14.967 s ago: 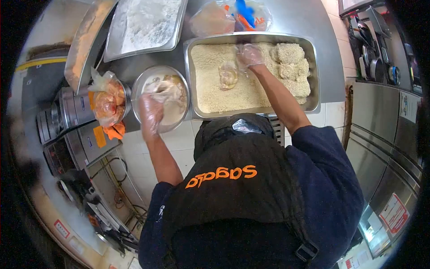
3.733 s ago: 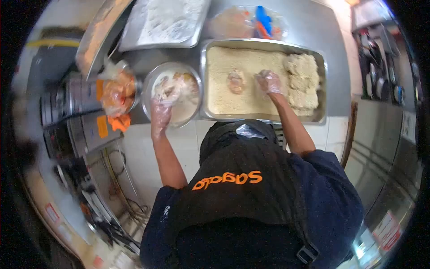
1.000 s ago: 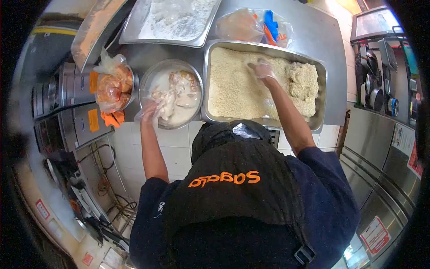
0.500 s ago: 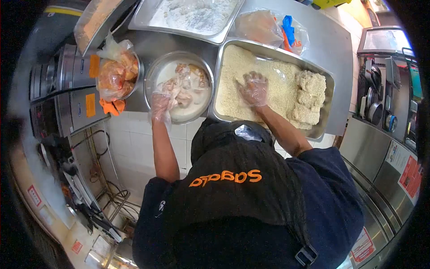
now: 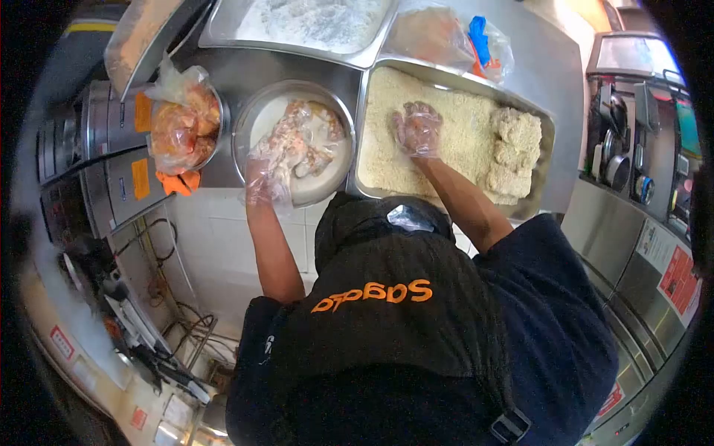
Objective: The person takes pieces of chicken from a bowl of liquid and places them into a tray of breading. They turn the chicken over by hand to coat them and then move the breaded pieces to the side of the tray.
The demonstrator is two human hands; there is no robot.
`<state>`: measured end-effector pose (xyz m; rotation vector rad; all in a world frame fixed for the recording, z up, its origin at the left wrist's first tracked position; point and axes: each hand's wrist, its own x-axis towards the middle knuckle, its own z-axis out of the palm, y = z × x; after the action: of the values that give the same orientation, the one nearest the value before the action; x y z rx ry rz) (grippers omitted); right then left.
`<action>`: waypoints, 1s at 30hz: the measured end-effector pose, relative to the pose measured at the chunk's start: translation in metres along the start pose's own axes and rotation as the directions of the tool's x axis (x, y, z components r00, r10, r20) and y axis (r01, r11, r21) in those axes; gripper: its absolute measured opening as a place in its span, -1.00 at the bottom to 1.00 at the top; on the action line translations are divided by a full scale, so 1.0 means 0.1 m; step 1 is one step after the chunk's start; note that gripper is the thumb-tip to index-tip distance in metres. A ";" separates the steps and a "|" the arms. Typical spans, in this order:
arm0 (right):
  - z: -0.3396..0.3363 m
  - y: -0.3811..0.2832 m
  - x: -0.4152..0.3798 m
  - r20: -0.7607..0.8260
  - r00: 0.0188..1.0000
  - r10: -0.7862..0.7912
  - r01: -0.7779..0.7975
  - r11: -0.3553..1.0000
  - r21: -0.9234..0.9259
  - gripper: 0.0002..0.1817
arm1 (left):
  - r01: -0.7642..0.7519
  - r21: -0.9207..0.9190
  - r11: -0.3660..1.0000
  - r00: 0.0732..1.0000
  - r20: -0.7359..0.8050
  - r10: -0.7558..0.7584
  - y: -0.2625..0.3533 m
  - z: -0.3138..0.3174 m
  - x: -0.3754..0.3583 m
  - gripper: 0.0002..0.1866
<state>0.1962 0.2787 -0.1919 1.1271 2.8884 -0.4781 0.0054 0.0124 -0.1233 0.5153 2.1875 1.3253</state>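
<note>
While the right hand (image 5: 419, 130) rests with its fingers slightly spread on a bed of coarse, pale yellow crumbs (image 5: 381, 156), the left hand (image 5: 260, 182) dips into a round bowl (image 5: 241, 134) just left of the crumb tray (image 5: 546, 152). Both hands wear thin, clear, wrinkled plastic gloves. The right grip is apart, its fingers laid over the crumbs inside the tray; whether anything lies beneath that palm cannot be told. The left grip touches soft, slick meat pieces (image 5: 299, 145), irregular in shape and mottled pink and cream, lying inside that bowl in milky white batter (image 5: 316, 181). Whether those fingers are clamped on a piece cannot be told.

The tray is a deep metal rectangle with rounded corners. Inside its right end sit lumpy coated pieces (image 5: 515, 152), bunched together and rough with crumbs. Beyond the tray's left corner is a metal pan (image 5: 381, 43) of loose white powder (image 5: 305, 21); directly beyond the tray are a clear plastic bag (image 5: 424, 33) and a bright blue strip (image 5: 480, 41). Well left of the tray, past the bowl, a crinkled bag (image 5: 182, 126) holds reddish-orange lumps. Smooth grey metal forms the counter (image 5: 554, 48) beneath the tray.
</note>
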 end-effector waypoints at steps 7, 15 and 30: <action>0.15 -0.03 -0.13 -0.002 1.000 0.028 -0.028 0.998 -0.048 -0.53 | 0.085 -0.125 0.988 0.992 -0.079 -0.095 -0.01 0.11 -0.04 -0.66; -0.31 0.27 0.02 0.528 0.847 0.061 -0.100 0.994 0.044 -0.33 | 0.056 -0.315 0.947 0.986 -0.134 -0.103 -0.03 0.13 -0.23 -0.65; -1.42 0.46 -0.27 0.378 0.915 -0.141 -0.051 0.890 0.453 -0.53 | 0.174 -0.591 0.788 0.982 0.041 -0.187 -0.15 0.11 -0.15 -0.63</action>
<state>0.2617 0.3331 -0.0662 0.8526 2.5004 -1.2787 0.0230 0.0052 -0.1380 0.0418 1.6415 1.7952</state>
